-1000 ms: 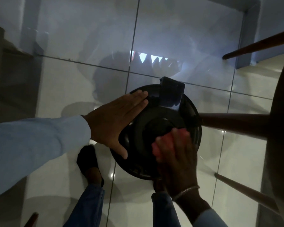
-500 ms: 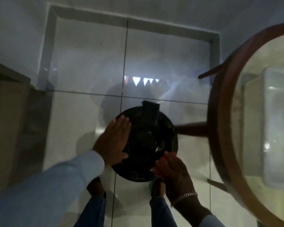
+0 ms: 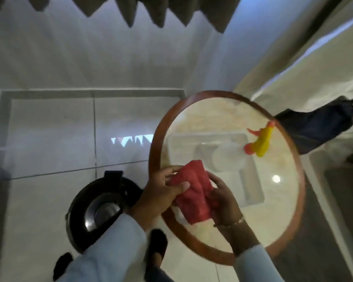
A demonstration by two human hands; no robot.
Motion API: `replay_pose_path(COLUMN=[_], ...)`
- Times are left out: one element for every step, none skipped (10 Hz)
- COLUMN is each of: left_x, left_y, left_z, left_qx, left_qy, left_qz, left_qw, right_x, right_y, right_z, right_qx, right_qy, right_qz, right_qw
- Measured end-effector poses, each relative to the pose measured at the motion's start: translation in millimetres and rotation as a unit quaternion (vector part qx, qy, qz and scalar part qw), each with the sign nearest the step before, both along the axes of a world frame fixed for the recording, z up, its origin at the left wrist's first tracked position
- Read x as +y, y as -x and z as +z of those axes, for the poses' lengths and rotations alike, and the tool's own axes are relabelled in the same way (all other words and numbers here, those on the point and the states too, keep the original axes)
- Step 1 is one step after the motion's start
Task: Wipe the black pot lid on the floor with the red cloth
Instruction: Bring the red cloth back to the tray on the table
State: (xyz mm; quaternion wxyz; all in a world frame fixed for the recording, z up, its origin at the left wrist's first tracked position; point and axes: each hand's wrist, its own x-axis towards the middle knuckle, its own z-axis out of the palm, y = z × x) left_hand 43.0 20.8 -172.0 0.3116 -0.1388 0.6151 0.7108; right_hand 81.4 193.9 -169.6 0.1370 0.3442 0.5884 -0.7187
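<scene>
The black pot lid lies on the white tiled floor at lower left, with a shiny metal centre and a black handle at its far edge. My left sleeve covers its near right part. The red cloth is held up over the round table, away from the lid. My left hand grips the cloth's left side with thumb on top. My right hand, with a bracelet at the wrist, grips its right side.
A round table with a wooden rim and pale top stands to the right of the lid. On it are a clear tray and a yellow and orange spray bottle. My feet stand by the lid. A dark bag lies at right.
Both hands have left the lid and risen over the table with the red cloth between them. The view has pulled up and back, showing the whole tabletop.
</scene>
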Motion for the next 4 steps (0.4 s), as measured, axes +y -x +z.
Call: replay_pose_path(left_x=[38.8, 48.9, 20.8, -23.6], left_y=[9.4, 5.7, 5.7, 14.3], left_z=[-5.7, -6.6, 11.5, 50.1], left_qx=[0.067, 0.078, 0.107, 0.173], left_qy=[0.176, 0.248, 0.266, 0.288], left_qz=[-0.002, -0.019, -0.017, 0.005], left_qw=[0.982, 0.965, 0.958, 0.942], right_x=[9.4, 4.7, -0.1, -10.0], right_y=[16.1, 24.3, 29.6, 38.8], right_z=[-17.1, -25.8, -16.9, 16.3], right_qx=[-0.073, -0.116, -0.122, -0.129], right_qy=[-0.168, -0.322, -0.380, -0.452], right_qz=[-0.003, 0.094, 0.223, 0.282], right_qw=[0.983, 0.935, 0.889, 0.836])
